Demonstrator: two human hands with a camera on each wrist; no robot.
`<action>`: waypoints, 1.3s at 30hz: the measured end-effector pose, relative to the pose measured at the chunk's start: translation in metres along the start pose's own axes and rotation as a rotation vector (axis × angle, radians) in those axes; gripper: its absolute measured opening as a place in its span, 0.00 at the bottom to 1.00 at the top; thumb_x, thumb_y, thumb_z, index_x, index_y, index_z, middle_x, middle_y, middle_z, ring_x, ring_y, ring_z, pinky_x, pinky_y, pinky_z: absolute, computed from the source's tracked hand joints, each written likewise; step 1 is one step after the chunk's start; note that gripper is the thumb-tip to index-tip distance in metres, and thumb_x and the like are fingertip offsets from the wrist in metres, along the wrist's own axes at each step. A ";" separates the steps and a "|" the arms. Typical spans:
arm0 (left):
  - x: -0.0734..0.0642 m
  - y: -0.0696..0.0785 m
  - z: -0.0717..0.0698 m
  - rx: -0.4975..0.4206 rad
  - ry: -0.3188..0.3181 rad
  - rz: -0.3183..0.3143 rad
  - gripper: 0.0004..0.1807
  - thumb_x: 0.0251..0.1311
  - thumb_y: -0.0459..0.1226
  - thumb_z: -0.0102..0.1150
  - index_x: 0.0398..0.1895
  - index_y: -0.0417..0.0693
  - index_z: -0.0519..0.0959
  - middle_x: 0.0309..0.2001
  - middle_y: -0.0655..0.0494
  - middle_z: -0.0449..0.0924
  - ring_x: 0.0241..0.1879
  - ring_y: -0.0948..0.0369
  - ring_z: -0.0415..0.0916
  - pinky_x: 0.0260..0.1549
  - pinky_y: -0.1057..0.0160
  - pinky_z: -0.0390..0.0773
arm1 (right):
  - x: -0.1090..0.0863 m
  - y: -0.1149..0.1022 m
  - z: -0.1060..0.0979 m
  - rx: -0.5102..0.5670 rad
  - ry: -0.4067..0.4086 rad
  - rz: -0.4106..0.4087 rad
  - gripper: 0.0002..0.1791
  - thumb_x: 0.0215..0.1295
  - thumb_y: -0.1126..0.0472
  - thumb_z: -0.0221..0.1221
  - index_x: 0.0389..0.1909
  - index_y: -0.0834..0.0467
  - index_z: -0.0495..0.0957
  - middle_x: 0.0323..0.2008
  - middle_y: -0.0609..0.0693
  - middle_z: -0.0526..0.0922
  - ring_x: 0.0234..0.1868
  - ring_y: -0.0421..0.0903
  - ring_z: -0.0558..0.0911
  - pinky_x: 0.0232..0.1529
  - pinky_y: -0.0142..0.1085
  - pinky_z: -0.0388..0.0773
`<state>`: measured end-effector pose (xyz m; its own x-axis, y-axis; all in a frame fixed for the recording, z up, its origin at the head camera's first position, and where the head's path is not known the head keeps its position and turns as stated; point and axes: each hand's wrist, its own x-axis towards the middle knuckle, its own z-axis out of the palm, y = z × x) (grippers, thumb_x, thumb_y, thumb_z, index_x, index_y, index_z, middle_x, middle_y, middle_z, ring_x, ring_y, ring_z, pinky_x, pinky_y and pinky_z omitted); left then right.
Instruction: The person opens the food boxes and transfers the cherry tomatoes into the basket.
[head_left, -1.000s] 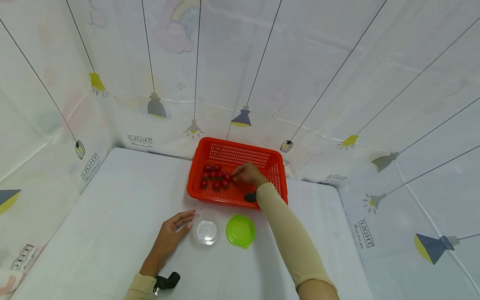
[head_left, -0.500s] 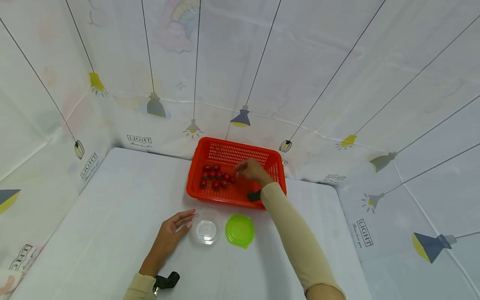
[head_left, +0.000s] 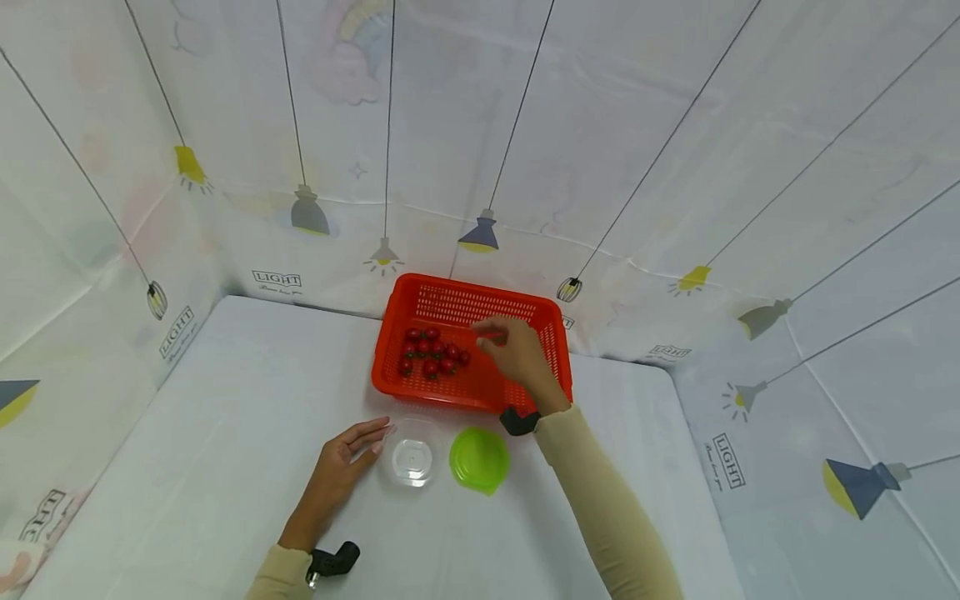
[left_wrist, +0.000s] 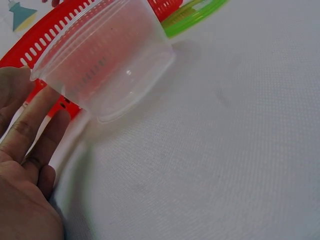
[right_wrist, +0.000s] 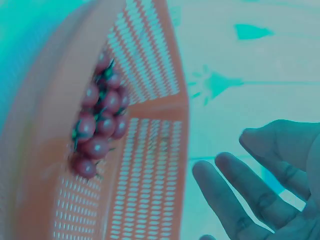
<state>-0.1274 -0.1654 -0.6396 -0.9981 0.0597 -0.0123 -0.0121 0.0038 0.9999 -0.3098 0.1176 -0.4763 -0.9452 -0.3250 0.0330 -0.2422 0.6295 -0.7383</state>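
Note:
Several cherry tomatoes [head_left: 431, 353] with green stems lie clustered in the left half of a red slotted plastic basket [head_left: 486, 382]; they also show in the right wrist view [right_wrist: 102, 117]. My right hand [head_left: 517, 350] is over the basket's right half, apart from the tomatoes. Its fingers [right_wrist: 250, 200] are spread and loosely bent, with nothing between them. In front of the basket stands a clear plastic tub [head_left: 412, 458]. My left hand [head_left: 341, 471] is at the tub's left side, its extended fingers [left_wrist: 30, 120] touching the wall near the rim.
A lime-green lid [head_left: 480, 460] lies on the white table [head_left: 285, 375] just right of the tub. Behind the basket rises a white wall covering [head_left: 600, 167] printed with hanging lamps. A black wrist device [head_left: 517, 422] overlaps the basket's front rim.
My right hand was at the tomatoes' right edge, touching one; it has drawn back and lifted to the right, leaving the tomatoes in the basket. My left hand stays by the tub.

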 end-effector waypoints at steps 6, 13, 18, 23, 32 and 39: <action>-0.001 0.001 0.002 0.006 0.004 0.000 0.24 0.76 0.38 0.62 0.73 0.52 0.76 0.70 0.56 0.81 0.77 0.56 0.70 0.68 0.82 0.64 | -0.047 -0.015 0.006 0.014 0.158 -0.059 0.12 0.75 0.57 0.65 0.55 0.45 0.88 0.51 0.43 0.91 0.53 0.46 0.87 0.56 0.51 0.85; -0.004 0.001 0.002 0.009 0.009 -0.010 0.24 0.76 0.40 0.62 0.73 0.54 0.76 0.71 0.57 0.80 0.77 0.59 0.68 0.68 0.82 0.62 | -0.093 -0.015 0.027 0.095 0.239 -0.045 0.10 0.74 0.60 0.66 0.51 0.44 0.89 0.46 0.38 0.91 0.48 0.42 0.87 0.53 0.51 0.85; -0.006 -0.002 0.001 0.004 0.013 -0.019 0.24 0.77 0.40 0.62 0.73 0.54 0.76 0.70 0.58 0.81 0.77 0.61 0.68 0.68 0.82 0.61 | -0.117 -0.007 0.049 0.187 0.225 -0.015 0.10 0.73 0.62 0.66 0.49 0.47 0.89 0.46 0.39 0.91 0.48 0.42 0.86 0.57 0.55 0.83; -0.006 -0.003 0.000 0.000 0.017 -0.011 0.24 0.76 0.40 0.62 0.73 0.55 0.76 0.70 0.57 0.81 0.77 0.60 0.68 0.67 0.82 0.62 | -0.133 0.002 0.069 0.225 0.185 0.038 0.09 0.73 0.62 0.66 0.50 0.49 0.89 0.47 0.38 0.91 0.49 0.42 0.85 0.61 0.57 0.79; -0.007 -0.005 0.000 -0.001 0.011 -0.010 0.24 0.77 0.41 0.62 0.73 0.55 0.76 0.71 0.56 0.80 0.77 0.61 0.69 0.66 0.83 0.63 | -0.156 0.008 0.087 0.229 0.165 0.131 0.09 0.74 0.60 0.65 0.48 0.45 0.89 0.45 0.37 0.91 0.47 0.42 0.84 0.58 0.49 0.81; -0.002 -0.004 0.002 0.003 0.000 0.013 0.24 0.77 0.41 0.61 0.73 0.55 0.75 0.70 0.53 0.81 0.76 0.61 0.70 0.66 0.82 0.63 | -0.171 0.013 0.089 0.220 0.188 0.166 0.08 0.73 0.60 0.65 0.48 0.49 0.89 0.45 0.40 0.91 0.45 0.42 0.85 0.50 0.37 0.81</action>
<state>-0.1249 -0.1640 -0.6438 -0.9982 0.0602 0.0004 0.0008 0.0057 1.0000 -0.1321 0.1188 -0.5511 -0.9966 -0.0823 0.0084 -0.0477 0.4886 -0.8712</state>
